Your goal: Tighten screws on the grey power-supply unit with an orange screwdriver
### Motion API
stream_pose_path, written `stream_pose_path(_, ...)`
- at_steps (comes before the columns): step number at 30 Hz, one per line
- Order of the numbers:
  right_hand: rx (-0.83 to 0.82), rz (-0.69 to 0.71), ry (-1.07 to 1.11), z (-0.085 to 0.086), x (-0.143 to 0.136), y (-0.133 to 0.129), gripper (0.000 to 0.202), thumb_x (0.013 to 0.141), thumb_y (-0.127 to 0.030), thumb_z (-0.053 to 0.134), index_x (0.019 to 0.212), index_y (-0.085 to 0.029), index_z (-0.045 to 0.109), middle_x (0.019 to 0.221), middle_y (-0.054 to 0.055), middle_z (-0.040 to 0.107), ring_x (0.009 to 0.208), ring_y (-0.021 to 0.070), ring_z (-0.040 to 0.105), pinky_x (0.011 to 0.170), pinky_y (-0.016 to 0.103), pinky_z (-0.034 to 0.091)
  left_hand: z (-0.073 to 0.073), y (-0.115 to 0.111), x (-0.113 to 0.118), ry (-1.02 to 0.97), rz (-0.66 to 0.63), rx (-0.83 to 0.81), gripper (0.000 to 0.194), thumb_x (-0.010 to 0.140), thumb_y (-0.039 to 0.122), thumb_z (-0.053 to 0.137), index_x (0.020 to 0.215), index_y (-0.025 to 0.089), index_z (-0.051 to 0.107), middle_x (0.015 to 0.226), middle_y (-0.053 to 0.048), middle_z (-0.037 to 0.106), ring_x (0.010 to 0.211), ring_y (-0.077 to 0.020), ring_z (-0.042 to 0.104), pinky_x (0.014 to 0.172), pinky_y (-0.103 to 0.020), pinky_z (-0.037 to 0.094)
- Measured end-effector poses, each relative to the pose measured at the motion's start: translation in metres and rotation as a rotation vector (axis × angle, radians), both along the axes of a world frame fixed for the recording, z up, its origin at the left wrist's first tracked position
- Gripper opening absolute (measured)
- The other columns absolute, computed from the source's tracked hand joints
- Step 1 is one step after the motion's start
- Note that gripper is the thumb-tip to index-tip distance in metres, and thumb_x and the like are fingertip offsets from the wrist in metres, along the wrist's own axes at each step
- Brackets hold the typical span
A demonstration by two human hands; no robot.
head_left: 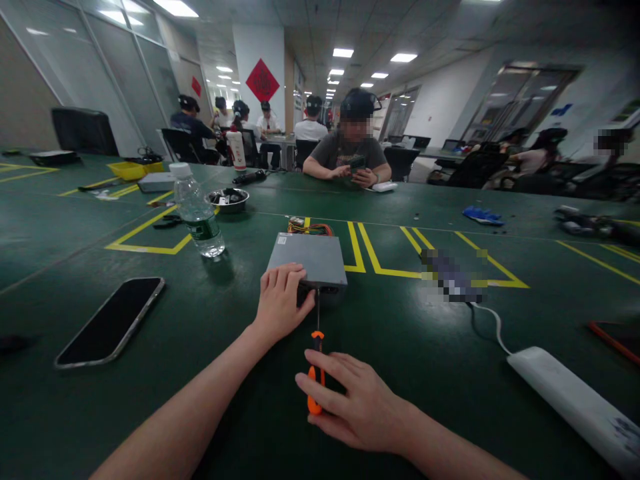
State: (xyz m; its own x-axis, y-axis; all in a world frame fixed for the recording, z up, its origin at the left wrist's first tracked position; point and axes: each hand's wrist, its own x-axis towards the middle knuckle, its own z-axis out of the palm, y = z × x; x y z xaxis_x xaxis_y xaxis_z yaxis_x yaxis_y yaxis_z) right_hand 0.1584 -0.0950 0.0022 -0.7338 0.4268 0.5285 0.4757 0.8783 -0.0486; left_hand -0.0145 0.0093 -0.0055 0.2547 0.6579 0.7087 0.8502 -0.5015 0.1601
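Note:
A grey metal computer power supply lies on the green table, its bundle of coloured wires at the far side. My left hand grips its near left corner, fingers over the top and thumb down by the front face. In line with that face is a screwdriver with an orange and black handle; its shaft reaches the power supply's near side, though the tip's exact contact is hidden. My right hand has its fingers and thumb around the handle, loosely closed.
Left of the power supply stand a water bottle and a metal bowl of small parts. A phone lies near left. At right are a white power strip and a blue object. A person sits opposite.

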Motion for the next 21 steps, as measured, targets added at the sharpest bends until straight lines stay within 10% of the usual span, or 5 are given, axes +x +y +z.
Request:
stream_pose_path(7,0.104,0.035,0.105,-0.005,0.002,0.001,0.015,0.087,-0.025,0.054,0.094,-0.011,0.054,0.108,0.018,0.063,0.067,0.0150,0.062,0.061,0.029,0.050,0.001,0.000,0.000,0.008,-0.006,0.015,0.026,0.078,0.031,0.054,0.101,0.019,0.049,0.111,-0.009,0.057,0.105,-0.0253,0.049,0.089,-0.041,0.034)
stream_pose_path(15,0.039,-0.009,0.010,0.006,-0.003,-0.005,0.028,0.095,-0.028,0.034,0.111,-0.013,0.052,0.107,0.020,0.062,0.094,0.0211,0.062,0.073,0.031,0.052,0.001,0.001,-0.001,0.006,-0.006,0.007,0.026,0.078,0.031,0.054,0.102,0.020,0.049,0.112,-0.009,0.057,0.106,-0.0252,0.049,0.089,-0.041,0.034)
stream_pose_path(21,0.083,0.019,0.091,0.001,-0.002,-0.004,0.014,0.090,-0.023,0.047,0.094,-0.011,0.055,0.103,0.020,0.064,0.071,0.0167,0.065,0.063,0.029,0.052,0.001,0.000,-0.001,0.009,-0.015,0.011,0.027,0.079,0.030,0.053,0.103,0.019,0.049,0.112,-0.009,0.057,0.106,-0.0245,0.049,0.090,-0.041,0.034)
